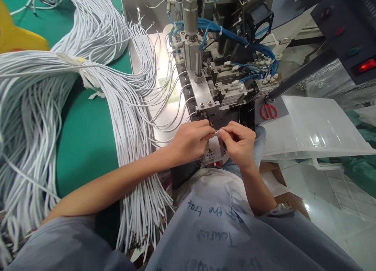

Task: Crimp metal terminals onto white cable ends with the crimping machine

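My left hand [192, 139] is closed on the end of a white cable, its fingertips pinched together just in front of the machine [202, 92]. Close on its right, my right hand [239, 141] pinches the tip of the same cable between thumb and fingers. A short pale piece of the cable [216, 133] shows between the two hands. Several white cables [173, 124] run from the big bundle into the machine's edge, above and left of my hands. Fine detail at the cable tip is too small to tell.
Large bundles of white cable [129, 145] lie over the green table [85, 145] at left. A yellow object [20, 35] sits at the far left. Red-handled scissors [269, 111] lie right of the machine, beside a white translucent tray [317, 126]. A dark control box [346, 35] hangs upper right.
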The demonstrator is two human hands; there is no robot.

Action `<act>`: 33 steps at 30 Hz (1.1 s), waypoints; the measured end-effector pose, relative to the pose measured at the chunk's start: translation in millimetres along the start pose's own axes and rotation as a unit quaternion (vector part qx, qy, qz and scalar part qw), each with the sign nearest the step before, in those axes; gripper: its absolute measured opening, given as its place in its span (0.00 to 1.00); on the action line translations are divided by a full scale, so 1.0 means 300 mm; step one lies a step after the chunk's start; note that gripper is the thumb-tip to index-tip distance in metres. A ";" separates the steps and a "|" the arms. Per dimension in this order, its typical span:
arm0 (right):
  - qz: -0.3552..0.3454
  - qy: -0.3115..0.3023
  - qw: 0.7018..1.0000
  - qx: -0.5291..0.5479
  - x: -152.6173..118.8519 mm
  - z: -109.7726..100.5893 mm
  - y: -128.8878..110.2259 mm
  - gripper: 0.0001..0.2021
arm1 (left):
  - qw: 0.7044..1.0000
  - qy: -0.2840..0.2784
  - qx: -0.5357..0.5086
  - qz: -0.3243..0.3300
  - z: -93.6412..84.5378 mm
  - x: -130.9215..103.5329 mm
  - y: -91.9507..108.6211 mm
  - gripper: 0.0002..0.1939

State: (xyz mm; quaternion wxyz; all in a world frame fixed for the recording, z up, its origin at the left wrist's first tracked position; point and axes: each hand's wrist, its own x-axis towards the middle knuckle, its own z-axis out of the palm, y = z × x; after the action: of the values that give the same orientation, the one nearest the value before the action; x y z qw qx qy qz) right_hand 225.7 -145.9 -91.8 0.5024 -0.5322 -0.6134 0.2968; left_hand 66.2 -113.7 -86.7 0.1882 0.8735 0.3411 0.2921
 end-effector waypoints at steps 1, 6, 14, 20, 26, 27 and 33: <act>0.000 0.028 1.000 0.008 -0.005 0.013 -0.001 0.09 | 0.998 0.002 -0.056 -0.028 0.002 0.002 0.006 0.11; 0.029 0.093 0.995 0.030 -0.032 0.058 0.010 0.09 | 0.979 -0.033 -0.183 -0.082 0.001 0.008 0.016 0.09; 0.121 -0.013 0.992 0.033 0.039 0.024 0.174 0.07 | 0.973 -0.188 0.100 -0.084 0.008 0.029 -0.066 0.16; 0.172 -0.075 0.980 0.066 0.073 0.051 0.204 0.08 | 0.963 -0.225 0.118 -0.094 0.014 0.027 -0.078 0.16; 0.181 -0.086 0.977 0.078 0.073 0.051 0.198 0.08 | 0.954 -0.242 0.166 -0.065 0.004 0.017 -0.078 0.21; 0.184 -0.089 0.975 0.082 0.072 0.050 0.197 0.08 | 0.951 -0.248 0.172 -0.062 0.002 0.017 -0.078 0.21; 0.203 -0.095 0.971 0.086 0.084 0.050 0.194 0.07 | 0.932 -0.275 0.233 -0.025 -0.008 0.028 -0.066 0.20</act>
State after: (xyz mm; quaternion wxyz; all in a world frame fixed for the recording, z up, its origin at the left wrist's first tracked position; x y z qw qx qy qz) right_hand 234.0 -104.3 -141.3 0.4146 -0.5696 -0.5101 0.4934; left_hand 60.1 -93.6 -92.2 0.0729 0.9302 0.3560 -0.0525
